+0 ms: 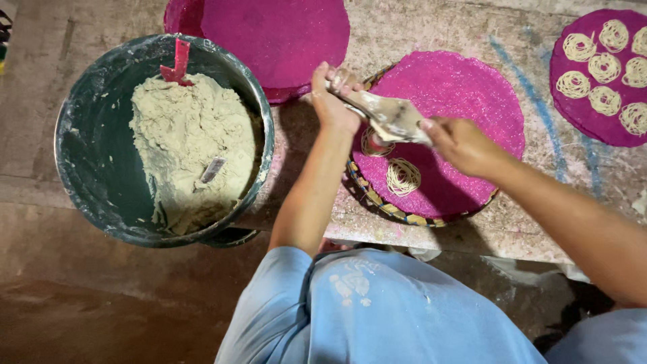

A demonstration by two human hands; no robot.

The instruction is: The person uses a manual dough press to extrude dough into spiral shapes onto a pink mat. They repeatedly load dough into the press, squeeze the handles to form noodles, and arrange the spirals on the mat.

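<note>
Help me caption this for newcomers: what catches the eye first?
The vivid magenta round mat at centre, bearing two pale noodle coils. Above it, the left hand and right hand grip a dough-smeared press. At left stands a dark bucket of beige dough.

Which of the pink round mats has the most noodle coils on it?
The pink mat at far right, with about seven coils; the mat under the hands shows two, the top one none.
</note>
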